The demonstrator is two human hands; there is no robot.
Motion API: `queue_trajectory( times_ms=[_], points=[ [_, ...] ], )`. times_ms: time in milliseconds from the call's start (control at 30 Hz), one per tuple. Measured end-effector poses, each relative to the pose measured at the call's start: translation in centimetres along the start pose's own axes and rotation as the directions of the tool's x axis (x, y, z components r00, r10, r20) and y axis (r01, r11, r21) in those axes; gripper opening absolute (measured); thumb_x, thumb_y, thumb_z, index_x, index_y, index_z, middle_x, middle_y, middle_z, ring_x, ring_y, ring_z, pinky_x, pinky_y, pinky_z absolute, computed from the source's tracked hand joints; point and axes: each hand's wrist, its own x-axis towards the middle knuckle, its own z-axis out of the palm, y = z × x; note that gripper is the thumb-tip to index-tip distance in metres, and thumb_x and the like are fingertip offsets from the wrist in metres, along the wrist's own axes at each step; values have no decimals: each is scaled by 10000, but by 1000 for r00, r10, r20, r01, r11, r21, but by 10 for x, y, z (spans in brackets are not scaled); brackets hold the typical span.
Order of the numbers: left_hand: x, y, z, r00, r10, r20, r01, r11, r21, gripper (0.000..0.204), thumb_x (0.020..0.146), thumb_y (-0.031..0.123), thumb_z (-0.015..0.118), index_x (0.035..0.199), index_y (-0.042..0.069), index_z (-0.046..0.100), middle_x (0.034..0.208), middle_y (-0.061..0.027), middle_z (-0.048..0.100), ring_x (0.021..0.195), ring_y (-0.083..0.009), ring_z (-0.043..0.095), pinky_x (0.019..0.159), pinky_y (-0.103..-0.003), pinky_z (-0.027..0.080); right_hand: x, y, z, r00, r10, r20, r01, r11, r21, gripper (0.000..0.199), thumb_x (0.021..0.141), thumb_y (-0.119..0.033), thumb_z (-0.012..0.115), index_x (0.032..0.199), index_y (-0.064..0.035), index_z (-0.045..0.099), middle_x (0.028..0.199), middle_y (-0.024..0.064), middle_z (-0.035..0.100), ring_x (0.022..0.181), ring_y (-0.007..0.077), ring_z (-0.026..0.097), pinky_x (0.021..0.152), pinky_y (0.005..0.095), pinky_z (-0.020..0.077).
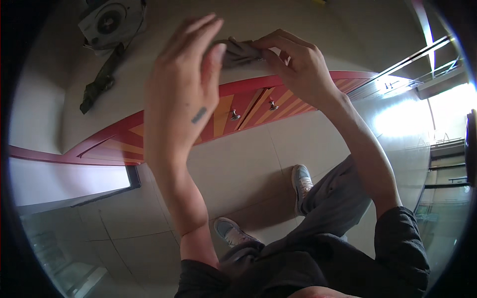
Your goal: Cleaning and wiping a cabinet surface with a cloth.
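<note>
Pale tabletop (134, 94) here. Right hand (300, 64) has its grip pinched on the grey cloth (239, 55), left hand (181, 94) has fingers apart; I'd pinch both ends.

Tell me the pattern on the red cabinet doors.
The doors have alternating red and orange-yellow stripes, shown in the head view.

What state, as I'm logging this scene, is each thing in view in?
Gray cloth: bunched, unfolded state unclear
Right hand: pinching the cloth's right end
Left hand: fingers extended, thumb apart; contact with the cloth unclear
Cabinet doors: look closed
Dark green bundle: crumpled, lying flat
White device: on or off unclear
Shoes: worn, on the floor
</note>
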Motion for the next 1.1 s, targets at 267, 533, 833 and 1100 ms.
queue_trajectory(
  times_ms=[267, 533, 833, 1100],
  points=[
    [-18, 14, 13, 983, 2, 182, -47, 968, 245, 394, 1059, 114, 593, 1450, 76, 626, 1442, -94, 673, 1391, -284, 598, 1211, -406, 472, -1, -13, -5, 993, 48, 104, -34, 990, -134, 307, 963, 7, 688, 1259, -61, 734, 1278, 22, 702, 876, 185, 664, 780, 302, 565],
    [-13, 7, 0, 999, -1, 33, -3, 991, 135, 388, 1056, 73, 554, 1432, 100, 647, 1417, -99, 690, 1385, -326, 599, 1225, -445, 452, -1, -4, 15, 939, -341, -46, 317, 909, -272, 459, 1020, -203, 674, 1453, -92, 572, 1494, 112, 579, 1272, 310, 616, 1064, 429, 552],
    [-7, -32, -18, 959, 92, -266, -50, 986, 159, 314, 969, 11, 625, 1273, 51, 695, 1303, -68, 744, 1325, -334, 637, 1148, -407, 505, 1, -15, 26, 938, -346, 6, 341, 922, -181, 578, 1044, -319, 648, 1556, -124, 464, 1588, 120, 484, 1460, 330, 468, 1236, 496, 417],
    [-9, -44, 6, 967, 18, -252, 46, 968, 246, 217, 969, 44, 643, 1164, 102, 721, 1222, -29, 756, 1208, -274, 690, 995, -392, 564, -10, -32, 30, 936, -304, 177, 349, 857, -379, 564, 1059, -391, 633, 1580, -253, 468, 1576, 98, 493, 1486, 333, 440, 1287, 519, 337]
  ],
)
